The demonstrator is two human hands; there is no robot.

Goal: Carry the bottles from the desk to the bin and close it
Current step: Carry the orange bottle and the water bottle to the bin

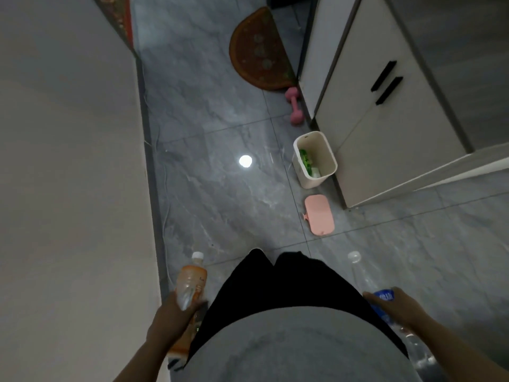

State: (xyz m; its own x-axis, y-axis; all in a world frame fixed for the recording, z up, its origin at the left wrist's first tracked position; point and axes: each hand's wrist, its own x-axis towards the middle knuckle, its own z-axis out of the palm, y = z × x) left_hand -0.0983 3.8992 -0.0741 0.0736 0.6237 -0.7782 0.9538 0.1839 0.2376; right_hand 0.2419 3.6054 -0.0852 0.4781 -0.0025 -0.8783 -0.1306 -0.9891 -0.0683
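The bin (315, 159) stands on the floor (214, 194) at one o'clock, against the cabinet (385, 139); its lid (319, 214) lies just before it; a dumbbell (294, 105) lies behind.

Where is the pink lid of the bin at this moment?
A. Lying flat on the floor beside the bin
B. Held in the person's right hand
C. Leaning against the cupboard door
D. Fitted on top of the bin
A: the pink lid lies flat on the grey floor just in front of the open bin, apart from it, while both hands carry bottles.
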